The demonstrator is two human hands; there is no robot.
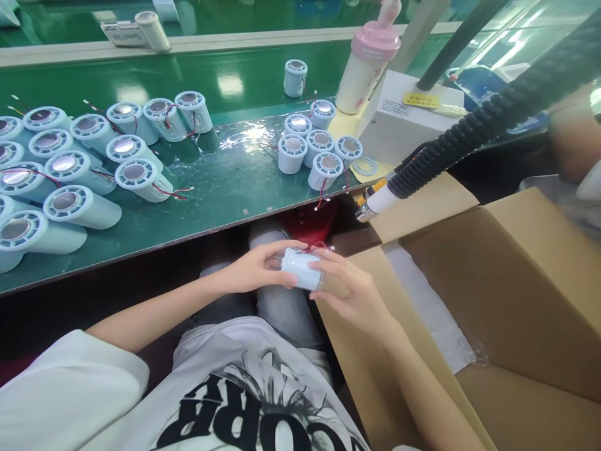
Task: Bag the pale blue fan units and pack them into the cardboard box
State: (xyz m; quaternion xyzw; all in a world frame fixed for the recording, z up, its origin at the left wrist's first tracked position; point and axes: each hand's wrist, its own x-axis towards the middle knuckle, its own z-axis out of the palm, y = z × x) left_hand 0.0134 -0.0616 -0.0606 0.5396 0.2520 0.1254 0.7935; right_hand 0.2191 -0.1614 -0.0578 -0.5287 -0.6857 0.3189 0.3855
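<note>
Between my two hands, above my lap, is a light-blue cylindrical motor housing [301, 268] lying on its side, with thin red wires at its top. My left hand [263, 266] grips its left end, thumb in front and fingers behind. My right hand [352, 285] closes on its right end, slightly blurred. Similar blue cylinders with wires stand on the green bench: a large group [66, 166] at the left and a smaller group [320, 139] near the middle. One more cylinder [295, 79] stands alone behind the smaller group.
An open cardboard box [526, 300] with white lining stands at my right. A black corrugated hose [469, 113] slants over it, ending in a white nozzle. A grey box-shaped device [404, 119] and a pink-lidded bottle [366, 62] stand on the bench. At far right is another person's arm [575, 131].
</note>
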